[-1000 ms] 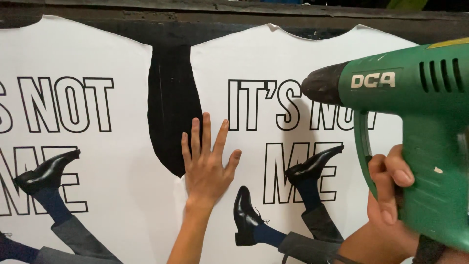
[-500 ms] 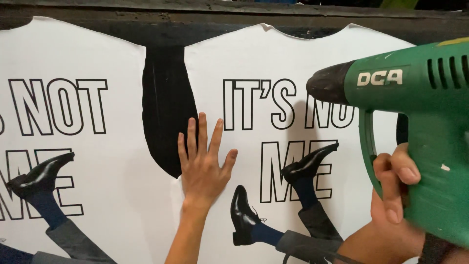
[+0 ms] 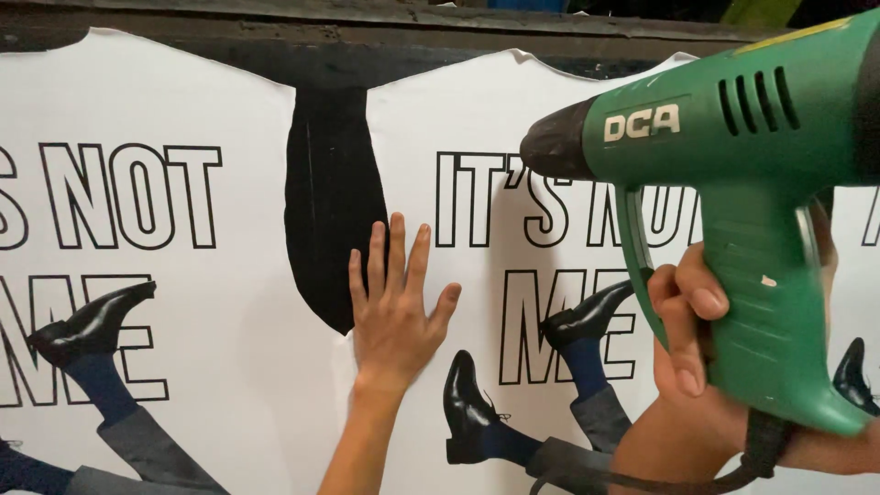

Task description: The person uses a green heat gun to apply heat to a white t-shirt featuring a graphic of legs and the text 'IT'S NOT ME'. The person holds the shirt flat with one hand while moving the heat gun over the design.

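My left hand lies flat with fingers spread on a white printed sheet, at its left edge beside a black gap. My right hand grips the handle of a green heat gun, finger on the trigger. The gun's dark nozzle points left over the sheet's upper part, above and right of my left hand. A black cord hangs from the handle's base.
A second white printed sheet lies to the left of the gap. Both sheets carry large outlined letters and pictures of legs in black shoes. A dark wooden edge runs along the top behind the sheets.
My left hand has slid slightly down and left along the sheet's edge. The heat gun has stayed nearly in place, its nozzle a touch higher in view.
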